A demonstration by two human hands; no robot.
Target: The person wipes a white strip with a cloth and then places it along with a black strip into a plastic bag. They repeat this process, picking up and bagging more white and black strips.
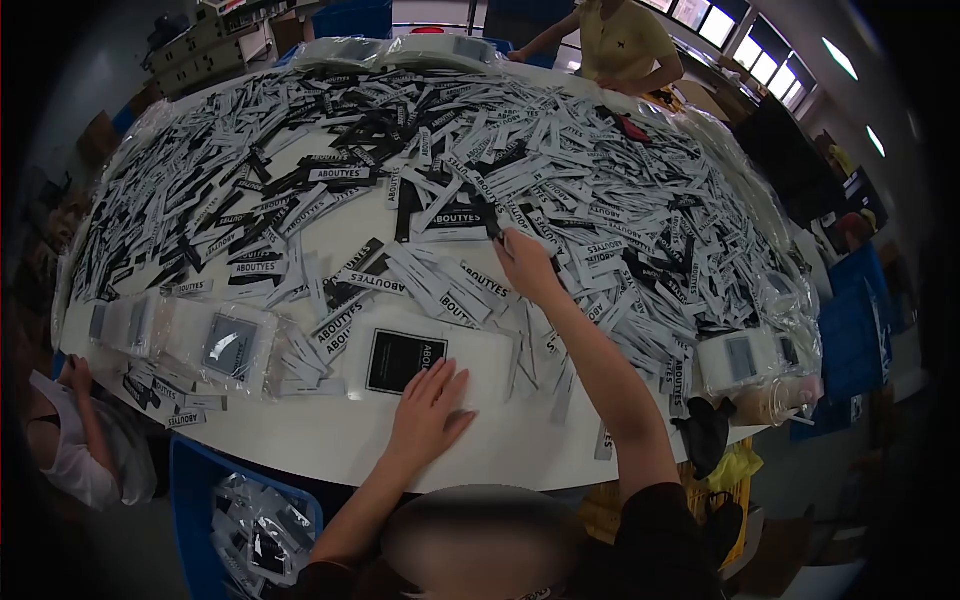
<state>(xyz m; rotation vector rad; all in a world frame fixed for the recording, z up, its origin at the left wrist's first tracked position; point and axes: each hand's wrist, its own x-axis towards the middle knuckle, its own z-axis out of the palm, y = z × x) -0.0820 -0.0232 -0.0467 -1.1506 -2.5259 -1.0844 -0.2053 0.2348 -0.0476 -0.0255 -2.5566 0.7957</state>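
My left hand lies with its fingers spread on a stack of white frosted pouches. The top pouch carries a black square label beside my fingertips. Farther out, my right hand reaches into the heap of narrow packets, its fingers pinched on the end of a black stick packet. Right by those fingers lies a black packet printed ABOUTYES. Several loose white packets are strewn between my two hands.
Wrapped pouch stacks stand on the white table at left and right. A blue bin with filled pouches is below the edge. One person stands across the table, another at left. Plastic cups sit at right.
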